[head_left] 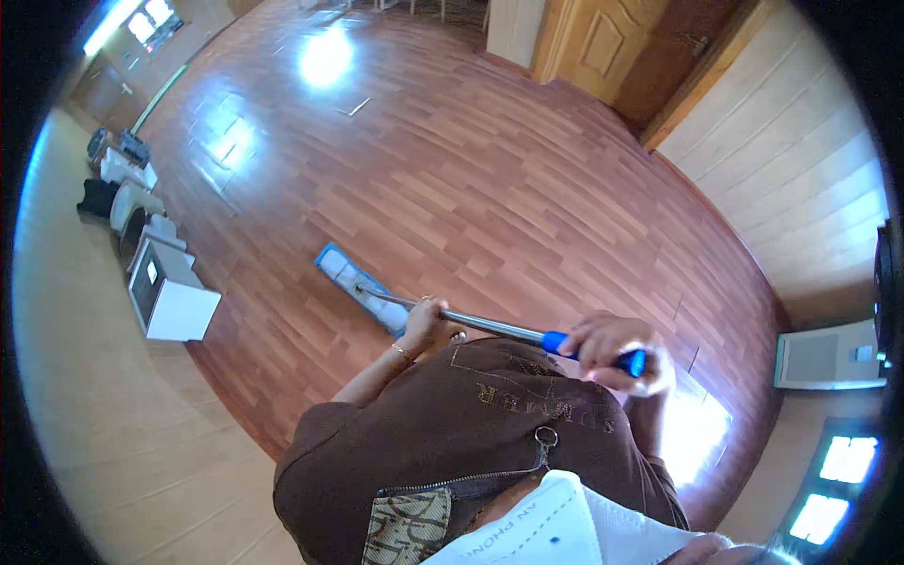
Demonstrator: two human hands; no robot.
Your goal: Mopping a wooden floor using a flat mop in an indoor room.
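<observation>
A flat mop with a blue-edged, pale head (350, 279) lies on the wood-patterned floor, a little left of the middle. Its metal handle (494, 327) slants up from the head toward my right side. Lower on the pole, near the mop head, my left hand (426, 323) is wrapped round the metal. My right hand (612, 350) grips the blue end of the handle, with its dark tip poking out past the fingers. The pole crosses in front of my brown top.
Along the left wall stand a white cabinet (184, 301) and several seats or boxes. A brown wooden door (626, 56) is at the far right. A white cabinet-like unit (829, 356) stands by the right wall. Bright reflections lie on the floor (508, 179).
</observation>
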